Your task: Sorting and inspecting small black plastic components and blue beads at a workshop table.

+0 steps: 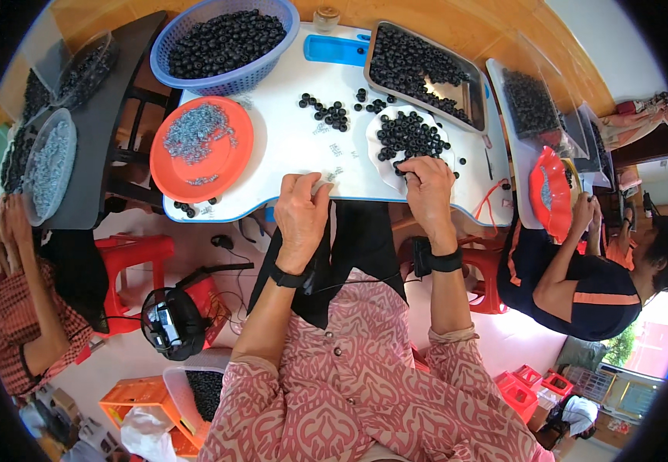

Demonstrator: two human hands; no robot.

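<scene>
My left hand [301, 219] is over the white table's near edge, its fingers curled in and thumb pressed to the forefinger. What the pinch holds, if anything, is too small to make out. Beside it lie small clear-grey pieces [335, 174]. My right hand [429, 194] reaches over the near rim of a white scalloped plate [383, 174], where black ring-shaped pieces [411, 132] are heaped. One black piece shows at its pinched fingertips. More loose black rings [330, 114] lie beyond the plate. On the left, an orange-red plate [163, 173] carries many clear-grey pieces [195, 131].
A blue basket [166, 65] and a metal tray [465, 73], both with black rings, stand at the back. Between them sits a blue tray [332, 50]. Co-workers sit at both sides, one in a dark shirt [604, 308]. Red stools [130, 262] flank me; a headset-like device [171, 323] is lower left.
</scene>
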